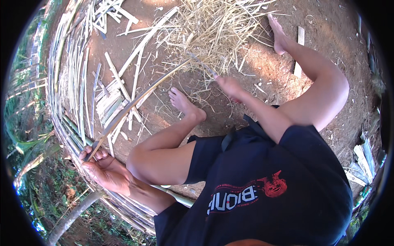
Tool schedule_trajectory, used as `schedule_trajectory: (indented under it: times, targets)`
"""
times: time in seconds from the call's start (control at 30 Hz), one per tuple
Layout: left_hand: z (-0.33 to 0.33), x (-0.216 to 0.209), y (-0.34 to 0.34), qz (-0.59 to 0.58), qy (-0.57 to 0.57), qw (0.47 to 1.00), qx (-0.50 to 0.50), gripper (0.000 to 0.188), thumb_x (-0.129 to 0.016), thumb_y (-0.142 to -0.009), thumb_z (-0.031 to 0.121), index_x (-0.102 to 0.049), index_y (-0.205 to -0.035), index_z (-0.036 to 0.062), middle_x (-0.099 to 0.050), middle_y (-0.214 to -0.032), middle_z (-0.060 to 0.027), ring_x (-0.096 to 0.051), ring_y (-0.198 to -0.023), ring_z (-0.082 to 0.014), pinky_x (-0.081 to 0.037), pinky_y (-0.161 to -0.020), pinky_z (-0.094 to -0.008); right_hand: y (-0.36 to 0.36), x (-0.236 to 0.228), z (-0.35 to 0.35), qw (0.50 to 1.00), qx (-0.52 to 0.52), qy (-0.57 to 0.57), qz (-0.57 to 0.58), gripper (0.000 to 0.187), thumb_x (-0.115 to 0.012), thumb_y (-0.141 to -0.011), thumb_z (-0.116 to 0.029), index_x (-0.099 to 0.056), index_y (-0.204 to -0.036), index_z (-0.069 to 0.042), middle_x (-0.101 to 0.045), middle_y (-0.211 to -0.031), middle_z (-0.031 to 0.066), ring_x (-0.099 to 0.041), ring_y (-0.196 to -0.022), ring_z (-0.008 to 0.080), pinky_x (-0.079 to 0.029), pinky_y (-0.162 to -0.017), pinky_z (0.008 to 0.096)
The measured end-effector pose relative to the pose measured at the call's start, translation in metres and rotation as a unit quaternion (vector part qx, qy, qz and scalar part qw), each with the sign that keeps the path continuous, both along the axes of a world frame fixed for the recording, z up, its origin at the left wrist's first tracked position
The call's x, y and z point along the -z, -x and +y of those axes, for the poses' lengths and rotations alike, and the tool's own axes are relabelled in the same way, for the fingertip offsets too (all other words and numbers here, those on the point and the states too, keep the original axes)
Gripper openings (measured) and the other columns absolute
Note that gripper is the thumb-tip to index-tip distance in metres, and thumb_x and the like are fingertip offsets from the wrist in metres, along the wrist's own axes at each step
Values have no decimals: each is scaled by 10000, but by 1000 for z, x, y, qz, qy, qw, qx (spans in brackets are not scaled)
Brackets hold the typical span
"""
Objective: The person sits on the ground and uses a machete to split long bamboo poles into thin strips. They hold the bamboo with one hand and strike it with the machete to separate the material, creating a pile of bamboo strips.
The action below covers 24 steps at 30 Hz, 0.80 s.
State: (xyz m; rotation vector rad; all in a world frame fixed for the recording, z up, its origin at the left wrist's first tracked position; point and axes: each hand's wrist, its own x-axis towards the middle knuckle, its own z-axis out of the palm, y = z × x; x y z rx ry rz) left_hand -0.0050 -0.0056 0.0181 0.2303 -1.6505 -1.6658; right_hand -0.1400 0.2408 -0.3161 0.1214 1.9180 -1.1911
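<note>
A long, thin bamboo strip [130,106] slants across the view from lower left to upper middle, bowing slightly. Its near end lies in my left hand [106,171], fingers curled around it and palm turned up, beside my left knee. My right hand [230,87] is closed around a knife, and its fist hides the handle. The narrow knife blade [206,67] points up and left, its tip meeting or overlapping the strip's far end; whether it cuts in, I cannot tell. Both lie above a heap of pale shavings [213,30].
Between my bent bare legs is brown earth [221,112]. Short split bamboo slats [113,106] lie left of my left foot [182,102]. Long bamboo strips [84,82] curve along the left side, with greenery beyond. A flat wooden piece [300,51] lies by my right shin.
</note>
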Motion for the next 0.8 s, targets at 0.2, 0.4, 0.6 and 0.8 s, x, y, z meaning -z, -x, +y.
schedule_trajectory:
  times: [0.2, 0.4, 0.6, 0.8]
  targets:
    - [-13, 20, 40, -13, 13, 999, 38, 353, -525, -991, 322, -556, -1101, -12, -563, -1022, -79, -457, -785, -114, -410, -724, -249, 0, 1, 17, 998, 5, -21, 60, 620, -307, -1000, -559, -500, -688, -59, -458, -559, 27, -435, -444, 154, -471, -499, 397]
    - [-34, 9, 43, -51, 81, 993, -70, 313, -553, -983, 293, -573, -1078, -4, -610, -928, -81, -488, -721, -120, -425, -676, -260, 19, 25, 26, 991, 63, -71, -97, 614, -315, -1006, -537, -429, -616, -76, -444, -521, 7, -441, -413, 186, -456, -477, 393]
    - [-44, 18, 43, -50, 182, 968, -162, 219, -621, -953, 245, -536, -861, 64, -576, -782, -41, -515, -666, -122, -459, -661, -267, -19, -66, -23, 964, -7, 142, 224, 595, -455, -952, -556, -601, -873, 16, -576, -563, 132, -601, -494, 258, -474, -493, 414]
    - [-46, 26, 37, -69, 248, 945, -201, 236, -611, -962, 233, -517, -842, 53, -569, -761, -56, -522, -654, -126, -443, -646, -254, -26, -44, -27, 952, -47, 87, 289, 553, -461, -964, -520, -630, -854, -6, -596, -638, 214, -619, -604, 345, -491, -607, 454]
